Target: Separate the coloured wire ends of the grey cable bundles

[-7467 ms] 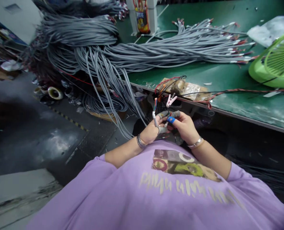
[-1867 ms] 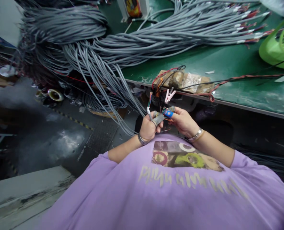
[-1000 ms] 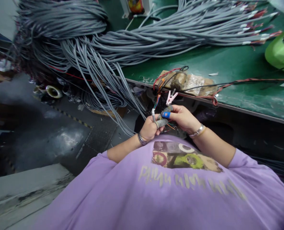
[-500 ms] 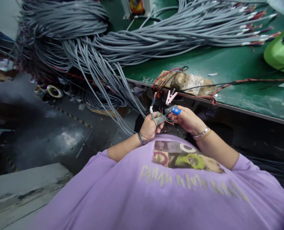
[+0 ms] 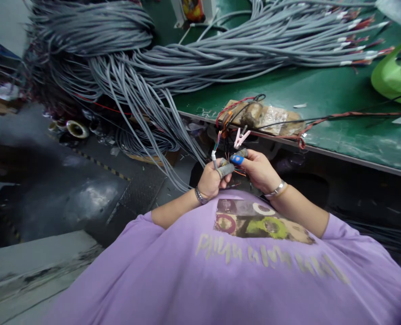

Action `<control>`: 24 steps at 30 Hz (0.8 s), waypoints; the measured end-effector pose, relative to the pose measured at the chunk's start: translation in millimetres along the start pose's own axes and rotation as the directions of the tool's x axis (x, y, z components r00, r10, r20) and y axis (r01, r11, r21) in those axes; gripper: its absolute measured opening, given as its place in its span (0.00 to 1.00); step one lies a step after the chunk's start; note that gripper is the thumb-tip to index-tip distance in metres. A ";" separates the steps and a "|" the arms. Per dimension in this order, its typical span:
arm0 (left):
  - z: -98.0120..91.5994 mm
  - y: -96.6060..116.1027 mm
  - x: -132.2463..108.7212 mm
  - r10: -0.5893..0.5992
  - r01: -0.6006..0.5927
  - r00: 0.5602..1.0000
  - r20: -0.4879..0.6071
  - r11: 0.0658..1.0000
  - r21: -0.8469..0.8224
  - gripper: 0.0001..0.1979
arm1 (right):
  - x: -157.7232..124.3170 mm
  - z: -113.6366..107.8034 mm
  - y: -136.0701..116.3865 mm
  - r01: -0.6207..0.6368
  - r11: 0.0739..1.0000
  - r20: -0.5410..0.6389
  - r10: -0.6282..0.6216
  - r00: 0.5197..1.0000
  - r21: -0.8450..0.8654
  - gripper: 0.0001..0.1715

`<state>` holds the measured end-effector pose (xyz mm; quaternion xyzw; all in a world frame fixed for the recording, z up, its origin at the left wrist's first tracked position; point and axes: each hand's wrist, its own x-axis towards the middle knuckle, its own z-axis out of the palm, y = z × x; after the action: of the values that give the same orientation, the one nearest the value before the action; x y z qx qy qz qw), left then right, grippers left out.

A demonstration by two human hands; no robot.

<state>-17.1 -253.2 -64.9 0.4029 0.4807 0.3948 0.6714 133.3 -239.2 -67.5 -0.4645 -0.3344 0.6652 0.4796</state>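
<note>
My left hand (image 5: 211, 180) is closed around the end of a grey cable (image 5: 214, 160), its thumb and finger wearing grey finger covers. Thin coloured wires (image 5: 240, 171) fan out from its fingertips to the right. My right hand (image 5: 259, 169) pinches at these wires close to the left fingertips, with a blue cover on the thumb and a grey one on a finger. Which wires it grips is hidden behind the thumb. Just above the hands, a pink clip (image 5: 241, 137) hangs at the bench edge beside coloured wire ends (image 5: 217, 140).
Long bundles of grey cables (image 5: 200, 65) lie across the green bench (image 5: 335, 90) and droop off its left end. Cardboard (image 5: 281, 121) with a lump and taped plastic sits at the edge. A green basket (image 5: 393, 81) stands right; a coiled cable (image 5: 146, 140) lies below.
My right hand has moved left, bringing its blue-covered thumb up to the left fingertips and over the wires. My left hand has stayed in place.
</note>
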 end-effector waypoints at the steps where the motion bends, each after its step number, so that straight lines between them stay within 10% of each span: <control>1: -0.2 -0.2 0.2 0.003 -0.003 1.000 -0.013 1.000 -0.012 0.21 | 0.0 -0.8 0.3 0.000 1.000 -0.012 0.000 1.000 0.005 0.24; 24: -3.6 5.8 2.5 -0.026 0.016 0.997 -0.068 0.990 -0.140 0.20 | 3.4 -13.3 5.4 -0.082 0.974 -0.023 0.088 0.996 0.210 0.27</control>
<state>-20.9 -248.3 -61.1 0.3359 0.4790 0.4341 0.6851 143.7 -237.6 -77.9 -0.4360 -0.2346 0.7090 0.5021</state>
